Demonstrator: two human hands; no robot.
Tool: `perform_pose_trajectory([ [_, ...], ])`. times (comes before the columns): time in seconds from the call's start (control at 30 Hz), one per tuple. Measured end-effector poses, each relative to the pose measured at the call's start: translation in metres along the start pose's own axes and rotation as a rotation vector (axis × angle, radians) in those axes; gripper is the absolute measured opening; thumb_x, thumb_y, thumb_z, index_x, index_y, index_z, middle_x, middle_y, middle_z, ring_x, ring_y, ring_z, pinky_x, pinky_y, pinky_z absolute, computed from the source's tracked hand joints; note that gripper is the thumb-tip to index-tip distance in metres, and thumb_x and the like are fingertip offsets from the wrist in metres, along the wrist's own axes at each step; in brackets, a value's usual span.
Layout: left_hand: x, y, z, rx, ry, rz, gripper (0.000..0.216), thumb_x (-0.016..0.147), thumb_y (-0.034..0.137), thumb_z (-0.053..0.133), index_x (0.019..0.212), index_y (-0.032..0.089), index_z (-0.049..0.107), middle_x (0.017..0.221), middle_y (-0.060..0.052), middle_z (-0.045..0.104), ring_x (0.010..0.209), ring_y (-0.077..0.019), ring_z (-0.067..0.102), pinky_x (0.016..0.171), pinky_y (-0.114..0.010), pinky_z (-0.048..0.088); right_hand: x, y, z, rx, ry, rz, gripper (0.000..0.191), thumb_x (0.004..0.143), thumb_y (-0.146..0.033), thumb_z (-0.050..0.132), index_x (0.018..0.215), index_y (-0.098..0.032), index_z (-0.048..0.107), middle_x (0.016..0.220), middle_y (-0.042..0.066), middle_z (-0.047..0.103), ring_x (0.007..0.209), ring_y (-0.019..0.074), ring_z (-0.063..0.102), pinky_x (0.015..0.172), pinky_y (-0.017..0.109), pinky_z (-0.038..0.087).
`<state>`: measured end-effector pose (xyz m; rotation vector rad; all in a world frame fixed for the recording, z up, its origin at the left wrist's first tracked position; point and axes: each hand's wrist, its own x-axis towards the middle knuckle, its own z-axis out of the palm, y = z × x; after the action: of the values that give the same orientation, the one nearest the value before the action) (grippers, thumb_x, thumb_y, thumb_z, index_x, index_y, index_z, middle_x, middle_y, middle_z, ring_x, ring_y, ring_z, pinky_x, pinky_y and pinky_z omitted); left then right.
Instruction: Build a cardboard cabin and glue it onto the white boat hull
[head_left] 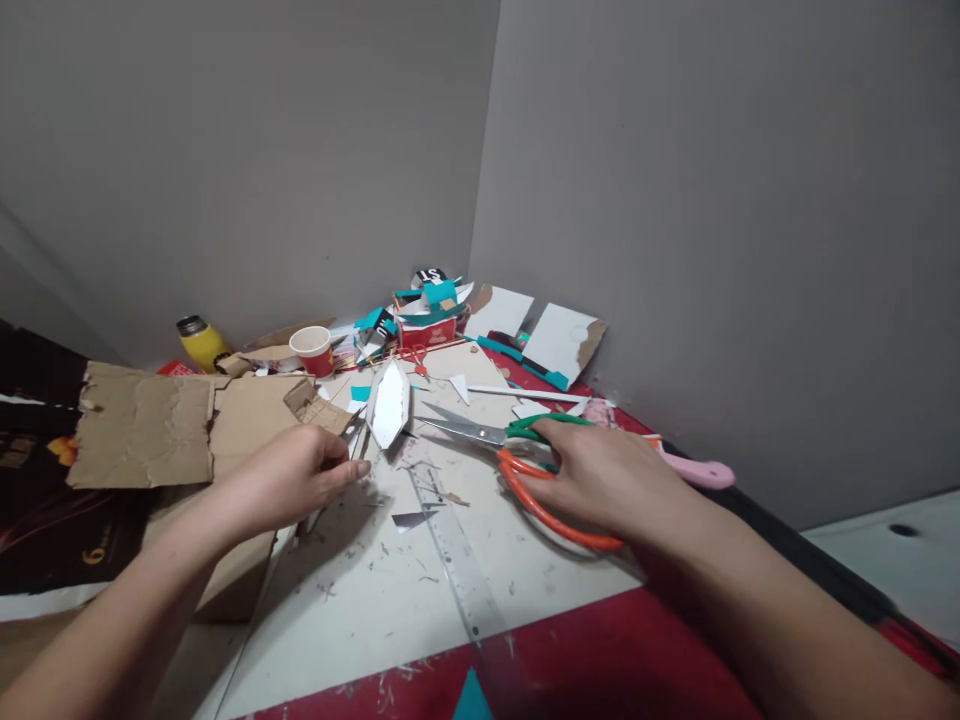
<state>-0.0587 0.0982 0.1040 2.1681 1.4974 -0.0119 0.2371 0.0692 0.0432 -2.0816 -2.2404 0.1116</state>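
Note:
My right hand [600, 468] grips a pair of scissors [480, 434] with one green and one orange handle. Their blades are parted and point left. Just left of the blade tips stands a white, boat-shaped paper piece [390, 405]. My left hand [319, 470] is near that piece, at the cardboard's edge, with curled fingers and the thumb pointing right. What its fingers hold, if anything, is hidden. A clear ruler [457, 570] lies on the white board [352, 610] between my hands, with a small dark scrap [412, 520] beside it.
Torn cardboard [142, 425] lies at the left, near a paper cup [312, 350] and a yellow bottle [204, 345]. At the back are teal-and-white paper constructions [435, 305] and white card pieces [562, 342]. A pink handle [701, 470] lies right. Grey walls enclose the corner.

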Motion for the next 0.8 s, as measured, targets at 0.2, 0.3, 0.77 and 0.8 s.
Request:
perform_pose_trajectory([
  [0.2, 0.015, -0.017, -0.015, 0.415, 0.116, -0.149, 0.041, 0.085, 0.046, 0.043, 0.057, 0.019, 0.057, 0.056, -0.005, 0.060, 0.049, -0.0155, 0.045, 0.050, -0.029, 0.024, 0.006, 0.004, -0.001, -0.005, 0.017, 0.026, 0.039, 0.084, -0.056, 0.042, 0.086, -0.020, 0.058, 0.080, 0.011, 0.070, 0.075, 0.0315, 0.064, 0.055, 0.033, 0.034],
  [0.3, 0.020, -0.046, -0.031, 0.496, 0.185, -0.285, 0.042, 0.086, 0.045, 0.040, 0.066, 0.018, 0.065, 0.068, -0.010, 0.068, 0.060, -0.0200, 0.057, 0.053, -0.029, 0.030, 0.010, 0.008, 0.005, 0.007, 0.005, 0.025, 0.041, 0.084, -0.057, 0.042, 0.086, -0.019, 0.059, 0.083, 0.014, 0.071, 0.077, 0.0338, 0.065, 0.057, 0.035, 0.036],
  [0.77, 0.037, -0.161, -0.062, 0.774, 0.479, -0.466, 0.041, 0.086, 0.026, 0.037, 0.106, 0.003, 0.065, 0.117, -0.028, 0.063, 0.120, -0.0390, 0.048, 0.098, -0.050, 0.031, 0.017, 0.009, 0.009, 0.068, 0.037, 0.040, 0.051, 0.086, -0.063, 0.037, 0.090, -0.018, 0.062, 0.087, 0.016, 0.071, 0.082, 0.0373, 0.065, 0.061, 0.038, 0.039],
  [0.8, 0.037, -0.165, -0.062, 0.789, 0.473, -0.442, 0.042, 0.087, 0.028, 0.037, 0.107, 0.003, 0.065, 0.119, -0.028, 0.062, 0.122, -0.0391, 0.046, 0.101, -0.052, 0.026, 0.016, 0.009, 0.008, 0.071, 0.039, 0.040, 0.052, 0.086, -0.064, 0.037, 0.090, -0.018, 0.062, 0.086, 0.015, 0.071, 0.082, 0.0368, 0.065, 0.061, 0.037, 0.039],
])
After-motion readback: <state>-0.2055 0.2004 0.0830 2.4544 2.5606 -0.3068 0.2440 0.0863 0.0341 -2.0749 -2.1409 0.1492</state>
